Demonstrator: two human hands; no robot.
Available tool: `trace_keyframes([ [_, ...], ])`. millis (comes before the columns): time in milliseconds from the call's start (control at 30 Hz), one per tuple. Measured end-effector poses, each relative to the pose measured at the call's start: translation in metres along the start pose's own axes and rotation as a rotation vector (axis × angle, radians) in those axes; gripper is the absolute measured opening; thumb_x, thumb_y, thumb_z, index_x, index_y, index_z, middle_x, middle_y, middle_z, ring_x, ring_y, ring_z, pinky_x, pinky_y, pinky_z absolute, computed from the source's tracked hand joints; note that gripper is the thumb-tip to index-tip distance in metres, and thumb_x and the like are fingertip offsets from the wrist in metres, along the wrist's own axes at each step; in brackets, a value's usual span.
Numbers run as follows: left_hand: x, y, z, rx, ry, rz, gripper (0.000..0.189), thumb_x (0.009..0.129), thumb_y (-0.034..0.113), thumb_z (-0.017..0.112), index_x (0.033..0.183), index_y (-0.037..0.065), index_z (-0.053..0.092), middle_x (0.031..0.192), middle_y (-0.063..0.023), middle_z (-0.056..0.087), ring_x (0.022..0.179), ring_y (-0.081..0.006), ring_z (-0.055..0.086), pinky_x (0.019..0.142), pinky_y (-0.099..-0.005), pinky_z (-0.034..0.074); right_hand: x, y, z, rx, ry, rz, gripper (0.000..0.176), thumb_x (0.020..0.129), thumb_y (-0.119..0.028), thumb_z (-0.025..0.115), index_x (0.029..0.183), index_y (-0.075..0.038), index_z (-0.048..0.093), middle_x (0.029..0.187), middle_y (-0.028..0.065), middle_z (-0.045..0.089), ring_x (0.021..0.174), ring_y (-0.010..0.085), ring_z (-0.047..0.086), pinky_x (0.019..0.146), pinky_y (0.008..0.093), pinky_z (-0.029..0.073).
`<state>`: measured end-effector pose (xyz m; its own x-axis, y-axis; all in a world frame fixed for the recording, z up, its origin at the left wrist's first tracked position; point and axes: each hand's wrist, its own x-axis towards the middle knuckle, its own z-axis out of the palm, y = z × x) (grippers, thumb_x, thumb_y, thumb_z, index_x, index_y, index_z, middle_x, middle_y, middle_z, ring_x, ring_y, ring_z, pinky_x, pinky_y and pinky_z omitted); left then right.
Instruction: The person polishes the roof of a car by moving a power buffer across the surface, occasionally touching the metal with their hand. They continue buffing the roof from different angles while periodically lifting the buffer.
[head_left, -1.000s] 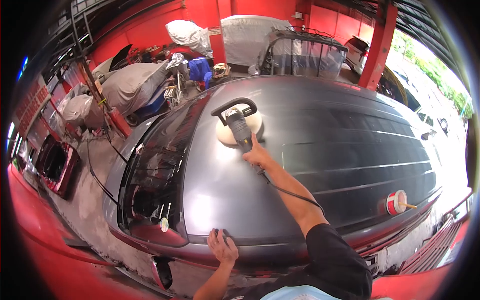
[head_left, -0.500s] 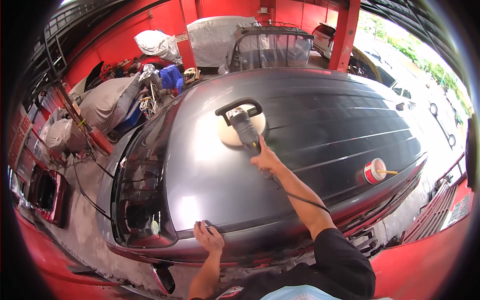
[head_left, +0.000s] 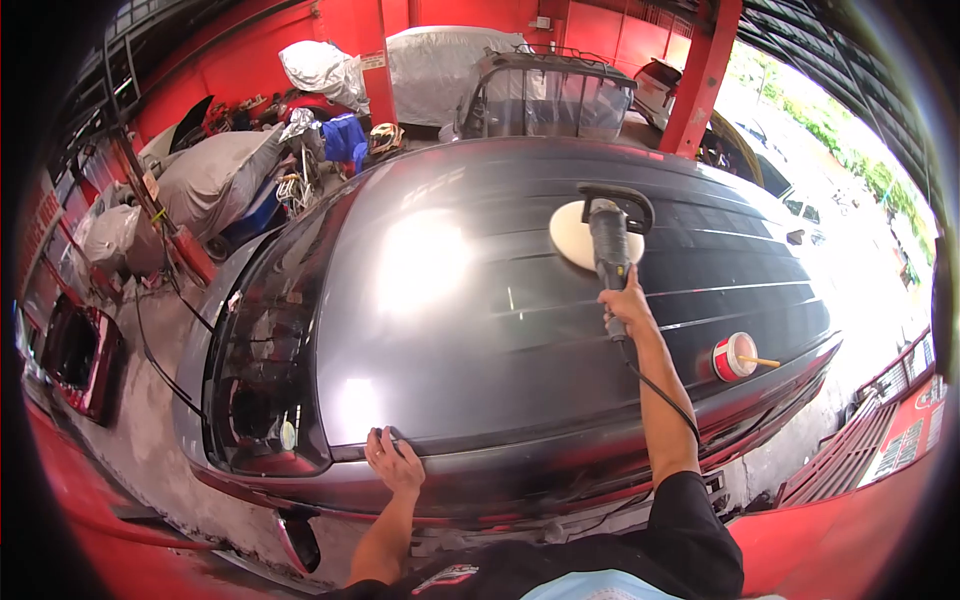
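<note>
A corded polisher [head_left: 608,240] with a round, cream-coloured pad [head_left: 572,236] and a black loop handle lies against the dark grey car roof [head_left: 450,360]. My right hand [head_left: 628,302], arm stretched out, is wrapped round the rear of its body. From there the black cord [head_left: 662,392] runs back along my forearm. My left hand [head_left: 395,462] rests at the roof's near edge, close to the windshield corner, fingers spread and pressed on the surface. Something dark shows by its fingertips; I cannot make out what. A red and white tub [head_left: 735,358] with a stick [head_left: 765,361] in it stands on the roof at right.
Left of the roof is the windshield [head_left: 270,340], with a side mirror [head_left: 298,540] below. Covered vehicles [head_left: 215,185] and a red post [head_left: 700,85] stand beyond. A dark red panel [head_left: 85,360] is at far left, a metal grille [head_left: 835,455] at right.
The polisher, in my right hand, has moved right across the roof, away from the windshield. My left hand stays at the roof edge. The view has shifted slightly.
</note>
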<state>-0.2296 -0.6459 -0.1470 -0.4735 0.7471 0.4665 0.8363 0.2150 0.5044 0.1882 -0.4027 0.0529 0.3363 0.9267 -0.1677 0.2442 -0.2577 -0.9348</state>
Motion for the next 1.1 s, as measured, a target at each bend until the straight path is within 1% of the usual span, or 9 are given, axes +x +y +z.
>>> trace_keyframes([
  [67,0.0,0.0,0.001,0.01,-0.004,0.035,0.04,0.09,0.02,0.05,0.125,0.001,0.052,0.135,-0.0247,0.045,0.128,-0.04,0.04,0.11,-0.0531,0.025,-0.015,-0.011,-0.012,0.012,-0.047,0.04,0.111,0.072,0.003,0.063,0.155,-0.026,-0.005,0.063,0.0061,0.051,0.047,0.016,0.051,0.04,0.0331,0.044],
  [133,0.004,0.004,-0.001,0.002,-0.01,0.018,0.04,0.09,0.02,0.05,0.125,0.001,0.053,0.135,-0.0244,0.046,0.129,-0.0395,0.04,0.11,-0.053,0.025,-0.02,-0.01,-0.012,-0.084,-0.011,0.023,0.105,0.07,-0.002,0.064,0.155,-0.016,0.004,0.099,0.0198,0.063,0.059,0.0217,0.06,0.047,0.0346,0.049],
  [200,-0.002,0.004,-0.006,0.009,-0.035,-0.006,0.04,0.089,0.02,0.05,0.125,0.002,0.053,0.134,-0.0242,0.047,0.129,-0.0389,0.04,0.111,-0.0529,0.025,-0.027,0.0,-0.002,-0.062,-0.06,0.044,0.104,0.07,-0.003,0.064,0.155,-0.015,0.005,0.098,0.0197,0.062,0.06,0.0216,0.061,0.047,0.034,0.049],
  [267,0.003,0.005,-0.004,-0.003,-0.051,-0.017,0.041,0.089,0.021,0.051,0.125,0.002,0.054,0.135,-0.0231,0.047,0.13,-0.0386,0.04,0.111,-0.0525,0.024,-0.03,0.005,0.017,-0.082,-0.1,-0.039,0.103,0.07,-0.003,0.063,0.155,-0.012,0.004,0.097,0.0189,0.063,0.061,0.0217,0.061,0.048,0.0341,0.049],
  [333,0.0,0.001,-0.002,0.001,-0.048,-0.048,0.041,0.088,0.022,0.052,0.125,0.003,0.053,0.136,-0.0217,0.046,0.13,-0.0381,0.039,0.112,-0.0525,0.024,-0.049,-0.005,0.037,-0.074,-0.164,-0.04,0.102,0.071,-0.004,0.062,0.154,-0.01,0.004,0.097,0.0193,0.062,0.06,0.0225,0.061,0.049,0.0352,0.05],
  [567,0.001,-0.001,0.0,-0.024,-0.006,-0.028,0.042,0.086,0.02,0.056,0.124,0.004,0.053,0.135,-0.0205,0.047,0.128,-0.0383,0.04,0.109,-0.0526,0.028,-0.084,-0.027,0.134,-0.231,-0.312,-0.137,0.102,0.071,-0.009,0.061,0.155,-0.011,0.003,0.119,0.027,0.059,0.062,0.0265,0.065,0.055,0.0369,0.053],
  [667,0.0,-0.006,0.002,-0.039,0.012,-0.018,0.042,0.085,0.02,0.057,0.123,0.004,0.053,0.134,-0.0205,0.047,0.128,-0.0383,0.041,0.109,-0.0526,0.028,-0.075,-0.018,0.182,-0.273,-0.338,-0.251,0.102,0.071,-0.009,0.061,0.155,-0.011,0.003,0.119,0.028,0.058,0.063,0.0268,0.065,0.056,0.0373,0.053],
  [900,0.002,-0.005,-0.003,-0.029,-0.03,-0.028,0.043,0.086,0.021,0.054,0.125,0.003,0.052,0.135,-0.0221,0.046,0.129,-0.0392,0.04,0.111,-0.0526,0.026,-0.081,-0.061,0.256,-0.317,-0.526,-0.193,0.104,0.07,-0.008,0.063,0.155,-0.012,0.003,0.111,0.0247,0.06,0.063,0.0261,0.063,0.056,0.0361,0.052],
  [1100,0.004,-0.003,-0.008,-0.042,-0.06,-0.029,0.044,0.086,0.021,0.053,0.125,0.003,0.052,0.135,-0.0223,0.046,0.129,-0.0396,0.04,0.111,-0.0537,0.025,-0.063,-0.07,0.31,-0.351,-0.508,-0.298,0.104,0.07,-0.008,0.063,0.155,-0.013,0.003,0.099,0.0222,0.065,0.062,0.0263,0.063,0.057,0.0388,0.052],
])
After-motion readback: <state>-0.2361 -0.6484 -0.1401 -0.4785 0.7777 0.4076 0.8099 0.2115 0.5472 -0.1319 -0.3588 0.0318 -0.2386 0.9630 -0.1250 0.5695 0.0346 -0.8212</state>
